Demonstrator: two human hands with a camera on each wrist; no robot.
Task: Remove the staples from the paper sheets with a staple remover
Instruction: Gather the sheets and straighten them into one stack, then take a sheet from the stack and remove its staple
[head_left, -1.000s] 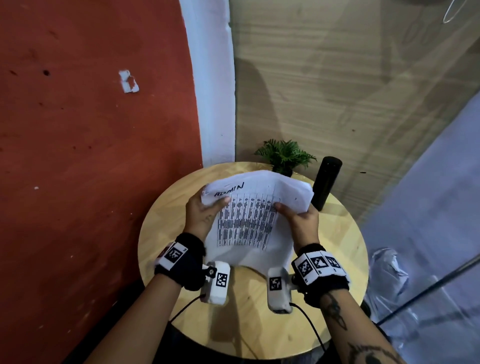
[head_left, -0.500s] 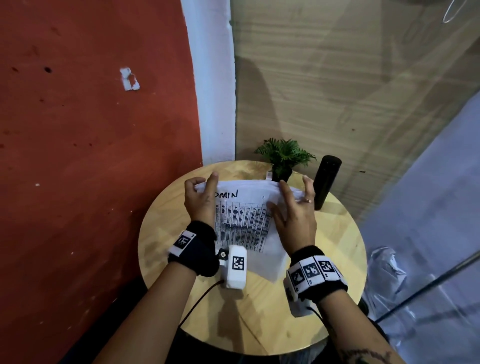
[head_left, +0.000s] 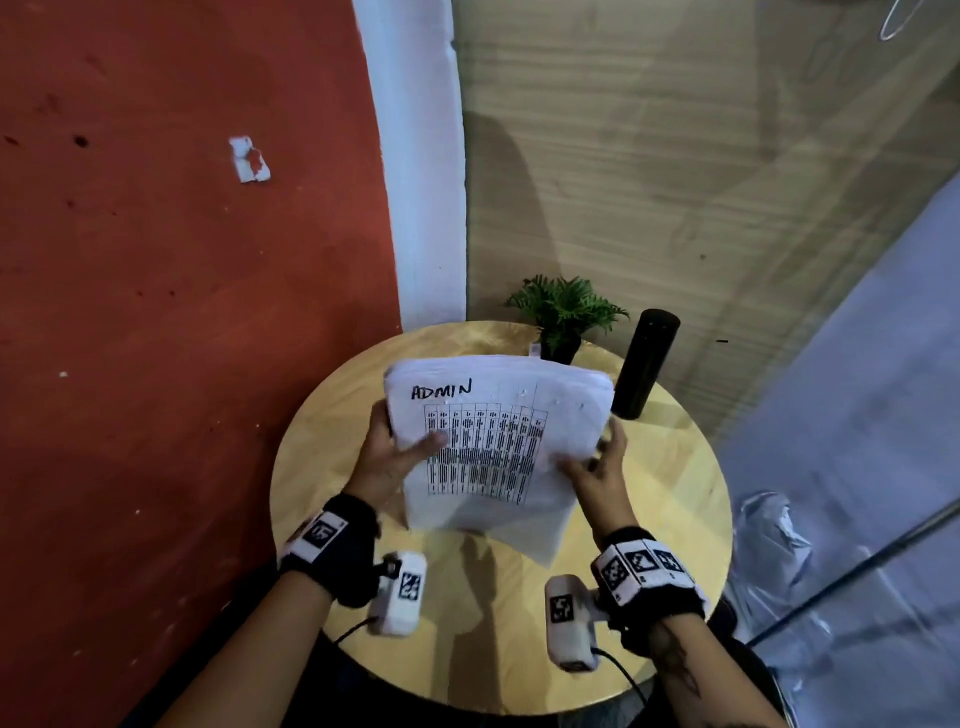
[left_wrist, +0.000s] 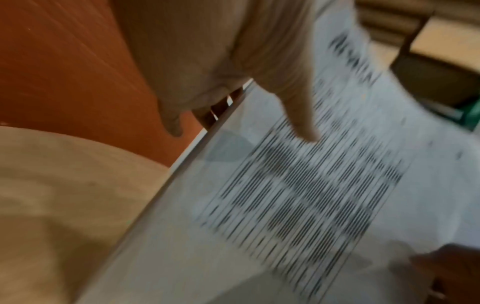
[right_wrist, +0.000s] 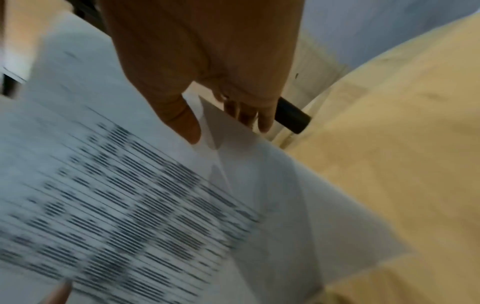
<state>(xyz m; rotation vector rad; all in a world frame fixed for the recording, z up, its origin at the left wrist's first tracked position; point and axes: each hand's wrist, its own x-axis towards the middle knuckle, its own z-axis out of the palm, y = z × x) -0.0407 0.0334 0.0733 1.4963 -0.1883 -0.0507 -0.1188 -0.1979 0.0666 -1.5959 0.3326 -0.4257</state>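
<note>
A stack of white paper sheets (head_left: 488, 447), headed "ADMIN" above a printed table, is held tilted above the round wooden table (head_left: 670, 499). My left hand (head_left: 395, 452) grips the stack's left edge, thumb on the top sheet, fingers behind. In the left wrist view the thumb (left_wrist: 298, 115) lies across the print on the paper sheets (left_wrist: 298, 195). My right hand (head_left: 597, 467) pinches the stack's right edge; the right wrist view shows the thumb (right_wrist: 182, 123) on top of the paper sheets (right_wrist: 130, 195) and fingers underneath. No staple remover is in view, and I cannot make out staples.
A small potted green plant (head_left: 566, 312) stands at the table's far edge, and a tall black cylinder (head_left: 644, 364) stands just right of it, close to the stack's upper right corner. A red wall is on the left, a wood panel behind.
Half a second ago both hands pressed the stack near its top edge, low over the table. Now they hold its side edges and the stack is lifted and tilted toward me.
</note>
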